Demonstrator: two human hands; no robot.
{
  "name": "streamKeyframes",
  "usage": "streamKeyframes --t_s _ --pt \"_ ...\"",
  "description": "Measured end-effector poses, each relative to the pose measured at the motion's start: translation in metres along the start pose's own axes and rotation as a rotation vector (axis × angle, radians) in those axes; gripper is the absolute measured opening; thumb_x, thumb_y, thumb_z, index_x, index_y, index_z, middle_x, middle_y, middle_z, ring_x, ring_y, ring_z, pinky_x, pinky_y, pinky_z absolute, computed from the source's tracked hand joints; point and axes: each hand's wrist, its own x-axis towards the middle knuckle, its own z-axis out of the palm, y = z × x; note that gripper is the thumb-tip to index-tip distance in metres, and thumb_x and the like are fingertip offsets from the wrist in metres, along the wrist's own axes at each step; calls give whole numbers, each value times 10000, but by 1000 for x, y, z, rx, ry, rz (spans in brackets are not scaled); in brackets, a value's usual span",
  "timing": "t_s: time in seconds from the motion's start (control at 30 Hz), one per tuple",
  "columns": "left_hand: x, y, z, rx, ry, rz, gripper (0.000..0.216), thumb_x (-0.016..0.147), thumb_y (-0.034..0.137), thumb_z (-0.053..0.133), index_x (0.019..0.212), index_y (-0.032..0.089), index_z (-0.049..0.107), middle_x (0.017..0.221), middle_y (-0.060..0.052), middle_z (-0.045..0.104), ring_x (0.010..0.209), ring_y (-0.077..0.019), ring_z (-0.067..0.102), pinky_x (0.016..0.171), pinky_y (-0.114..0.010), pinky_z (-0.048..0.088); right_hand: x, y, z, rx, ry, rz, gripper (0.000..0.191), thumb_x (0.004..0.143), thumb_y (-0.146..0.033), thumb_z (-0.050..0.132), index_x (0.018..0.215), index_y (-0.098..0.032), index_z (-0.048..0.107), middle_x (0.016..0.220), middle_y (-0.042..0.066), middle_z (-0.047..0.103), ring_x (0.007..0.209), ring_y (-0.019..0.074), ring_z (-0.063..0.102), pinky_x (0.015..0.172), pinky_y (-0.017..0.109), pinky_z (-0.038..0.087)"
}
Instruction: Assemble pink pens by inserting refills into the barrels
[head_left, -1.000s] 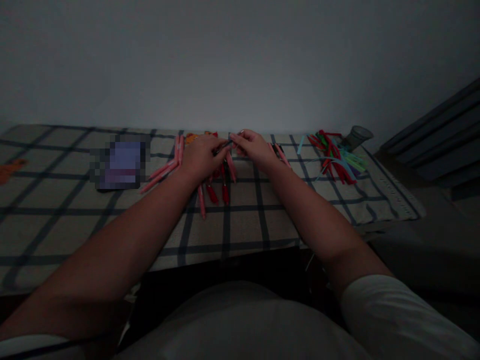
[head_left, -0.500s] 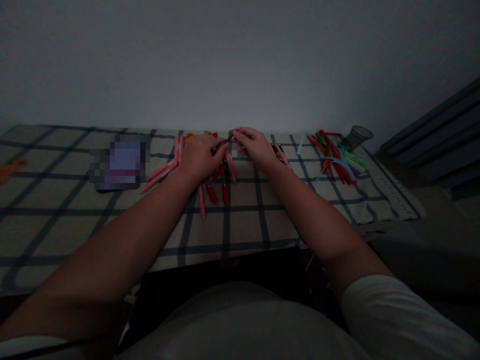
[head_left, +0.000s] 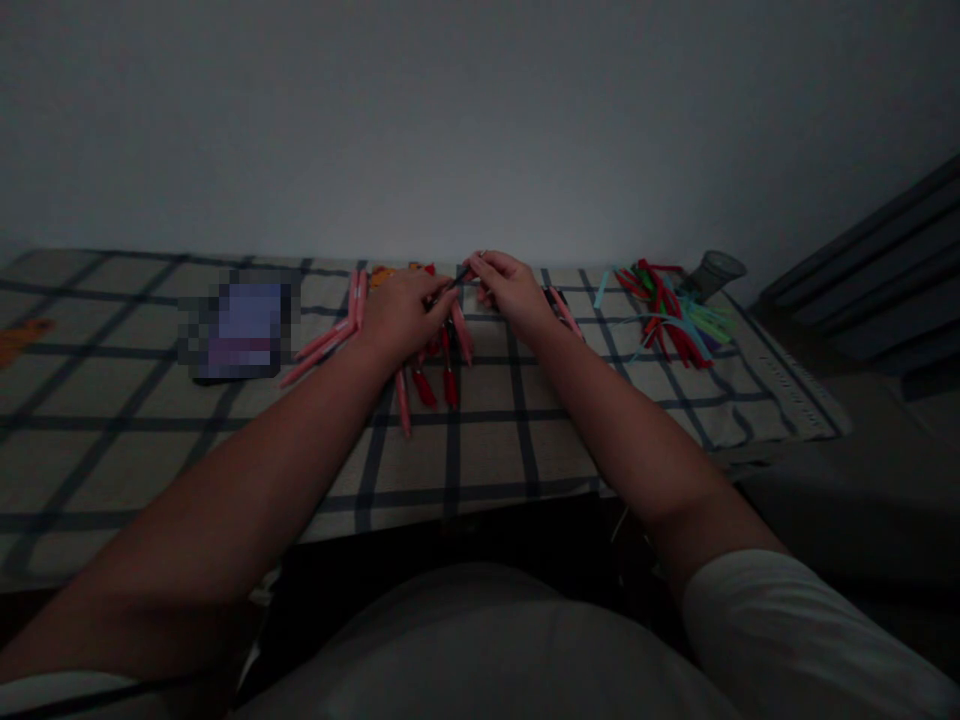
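Observation:
Between my two hands a thin dark pen-like stick (head_left: 460,278) slants up to the right. My left hand (head_left: 399,312) pinches its lower end, and the fingertips of my right hand (head_left: 511,290) close on its upper end. Its exact kind is too dim to make out. Under and beside my left hand lie several slim pink sticks (head_left: 325,340) with pale labels. Red tassels (head_left: 448,385) show below that hand, and an orange piece (head_left: 384,274) peeks out behind it. A few pink and dark sticks (head_left: 564,308) lie partly hidden behind my right wrist.
A checked cloth (head_left: 495,450) covers the table against a grey wall. A blurred-out device (head_left: 251,330) lies at left, with an orange item (head_left: 24,340) farther left. At right, red, green and blue strips (head_left: 667,320) are heaped beside a clear cup (head_left: 716,272).
My right hand has shifted slightly up and right along the dark stick, and more of the stick shows between the hands. My left hand has hardly moved.

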Motion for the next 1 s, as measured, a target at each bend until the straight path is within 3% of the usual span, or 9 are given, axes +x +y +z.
streamKeyframes --t_s 0.13,0.53,1.0 --pt "-1 1 -2 1 -10 -6 446 1128 474 511 1231 232 870 1146 -135 849 1137 -338 766 975 -445 558 -2 -2 -1 -27 -46 -15 478 1017 -681 822 926 -227 703 858 -8 678 668 105 531 594 226 456" --pt "-1 -5 5 -28 47 25 444 1123 474 525 1251 239 880 1166 -130 867 1147 -337 772 997 -453 571 -5 -12 3 -56 -8 53 523 982 -685 862 845 -239 627 701 -48 528 642 112 480 551 223 383" --pt "-1 0 0 -4 1 2 466 1117 460 504 1246 206 872 1191 -158 857 1182 -372 772 1011 -496 575 -7 -14 2 -87 -18 29 502 994 -643 862 819 -239 620 691 -53 515 645 116 462 579 237 390"
